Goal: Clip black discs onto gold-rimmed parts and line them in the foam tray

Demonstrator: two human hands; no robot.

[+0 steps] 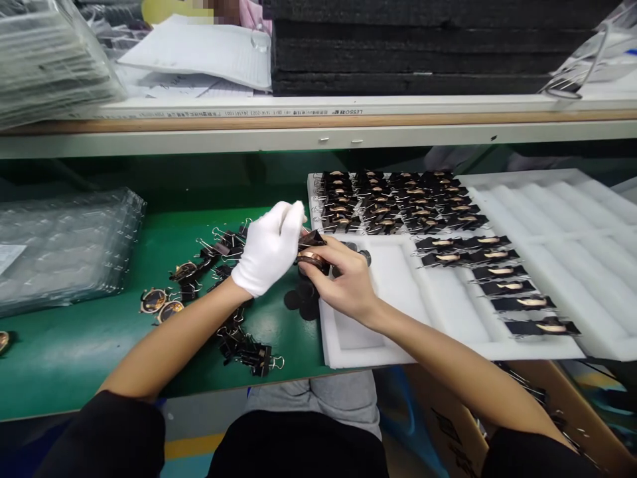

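My left hand (273, 247), in a white glove, is closed in a pinch at a black binder clip (312, 238). Bare fingers of my right hand (348, 279) wrap round a watch case (313, 260) with a rose-gold edge, directly under the clip. How far the clip's jaws sit over the case is hidden by my fingers. Below my hands lie several black discs (301, 300). Loose binder clips (253, 355) are strewn to the left, beside a few watch cases (154, 301) with their dials showing.
A white foam tray (348, 355) on the right bears rows of clipped watch cases (381, 199); a second foam tray (572, 245) adjoins it. Clear plastic trays (70, 245) are stacked at left. A shelf edge (223, 139) crosses above, carrying black foam blocks (423, 50). A cardboard box (448, 425) stands below.
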